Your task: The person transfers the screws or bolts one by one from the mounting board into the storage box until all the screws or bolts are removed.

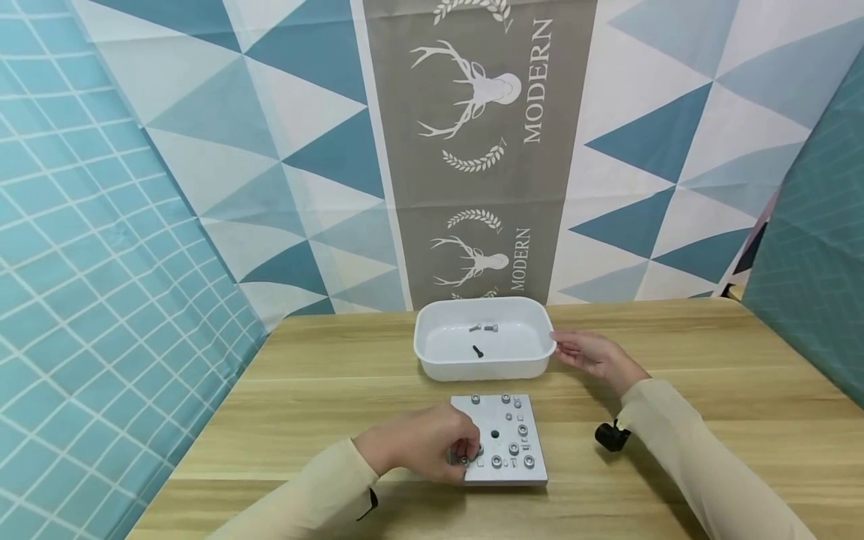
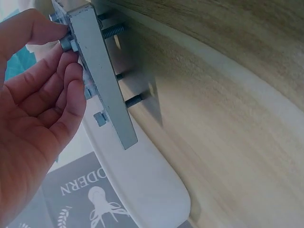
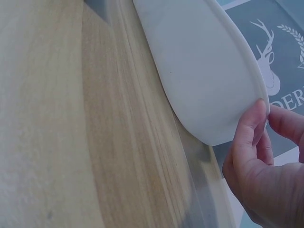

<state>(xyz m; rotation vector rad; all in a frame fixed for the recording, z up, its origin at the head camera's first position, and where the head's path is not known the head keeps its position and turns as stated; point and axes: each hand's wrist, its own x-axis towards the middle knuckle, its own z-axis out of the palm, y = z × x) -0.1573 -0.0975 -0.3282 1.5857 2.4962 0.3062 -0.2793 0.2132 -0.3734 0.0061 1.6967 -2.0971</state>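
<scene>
Between thumb and fingertips, my left hand [image 1: 432, 442] pinches the head of a bolt [image 2: 68, 43] at the near left part of a silver metal plate [image 1: 482, 420]. Several socket-head bolts [image 1: 529, 461] stand in the plate, and in the left wrist view threaded shanks [image 2: 134, 100] stick out of its underside. My right hand [image 1: 592, 354] pinches the right rim of a white plastic tray [image 1: 486, 370] behind the plate. Inside the tray lie a dark screw [image 1: 478, 351] and two silver bolts [image 1: 490, 328].
Plate and tray stand on a wood-grain table [image 1: 324, 405]. A patterned cloth backdrop [image 1: 324, 150] rises behind it, with a blue tiled-pattern sheet [image 1: 88, 285] on the left. A small black device [image 1: 611, 436] sits by the right sleeve.
</scene>
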